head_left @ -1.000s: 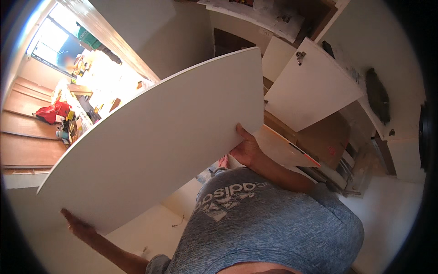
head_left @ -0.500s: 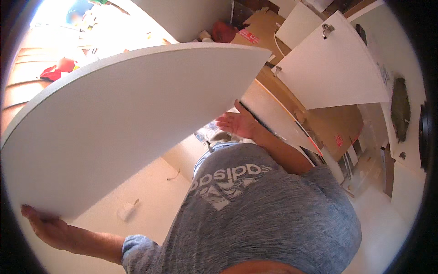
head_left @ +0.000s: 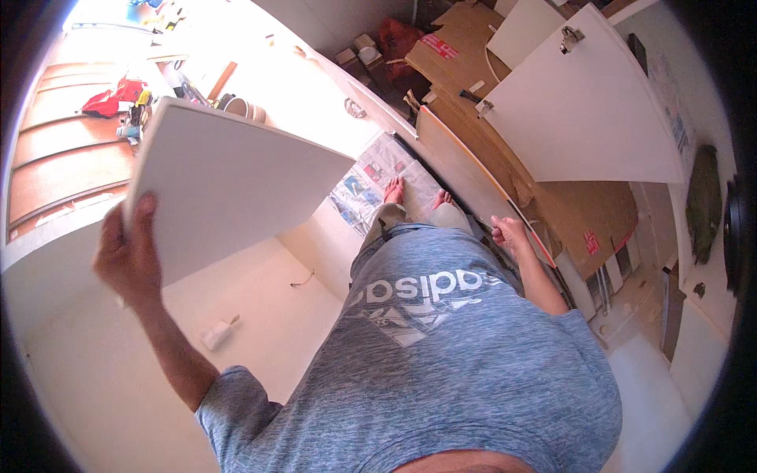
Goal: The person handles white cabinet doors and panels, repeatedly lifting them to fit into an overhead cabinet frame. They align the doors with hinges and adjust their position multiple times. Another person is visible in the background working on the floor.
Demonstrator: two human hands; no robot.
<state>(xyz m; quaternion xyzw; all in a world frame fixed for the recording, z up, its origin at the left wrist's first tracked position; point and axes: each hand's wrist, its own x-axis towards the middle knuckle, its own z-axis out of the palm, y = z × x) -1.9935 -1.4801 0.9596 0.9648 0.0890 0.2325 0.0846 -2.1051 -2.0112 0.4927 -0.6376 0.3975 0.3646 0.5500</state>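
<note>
A flat white board [head_left: 229, 177] hangs in front of me on the left, tilted. My left hand [head_left: 130, 256] grips its left edge, thumb on the broad face and fingers wrapped behind. The board's far right corner reaches out over paper sheets on the floor. Off to the right and apart from the board, my right hand [head_left: 510, 234] is held near my hip, fingers curled in and nothing visible in them. Beside it stands a thin panel [head_left: 473, 177] with an orange edge.
Brown cardboard [head_left: 449, 67] leans at the right, with a white door panel [head_left: 583, 118] carrying metal hinges before it. Newspaper sheets [head_left: 386, 165] lie under my bare feet. Tools and a red cloth [head_left: 114, 98] lie far left. A white wall [head_left: 260, 315] is close on my left.
The board has swung away to the left and now covers less of the view. My left hand has risen along with it. My right hand has drawn back from the board, its fingers curling.
</note>
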